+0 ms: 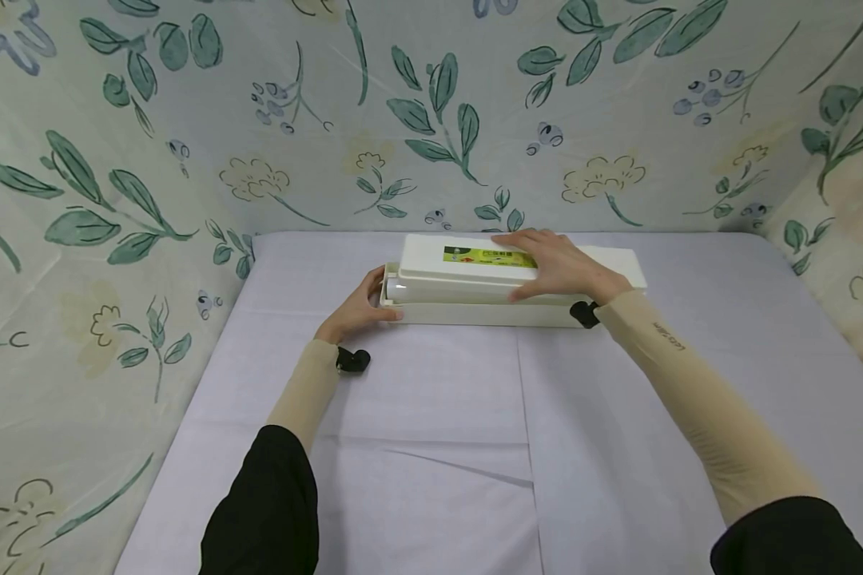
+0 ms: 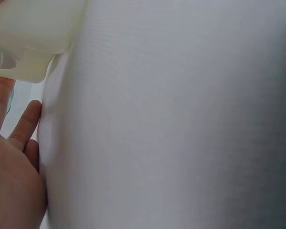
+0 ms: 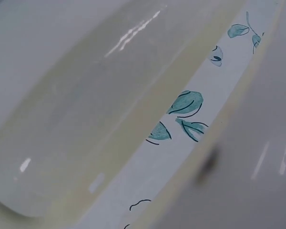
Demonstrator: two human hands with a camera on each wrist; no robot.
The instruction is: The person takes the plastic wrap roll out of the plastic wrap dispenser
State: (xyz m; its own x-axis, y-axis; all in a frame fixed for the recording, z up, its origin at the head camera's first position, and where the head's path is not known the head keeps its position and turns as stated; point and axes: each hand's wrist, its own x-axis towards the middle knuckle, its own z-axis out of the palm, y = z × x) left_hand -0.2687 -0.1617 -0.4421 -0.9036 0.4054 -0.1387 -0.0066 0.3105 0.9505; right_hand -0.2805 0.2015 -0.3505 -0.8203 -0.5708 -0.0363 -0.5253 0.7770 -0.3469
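A long off-white cling film dispenser lies crosswise at the back of the table, its white lid raised a little above the base. On the lid is a yellow-green label. My left hand grips the dispenser's left end, thumb at the front corner and fingers behind; the left wrist view shows the end's rounded corner. With the thumb at the front edge and fingers over the top, my right hand holds the lid. A shiny film roll shows under the lid in the right wrist view.
A pale, creased cloth covers the table. Behind it and at both sides hang leaf-and-flower patterned curtains. Black wrist cameras sit at the left wrist and the right wrist.
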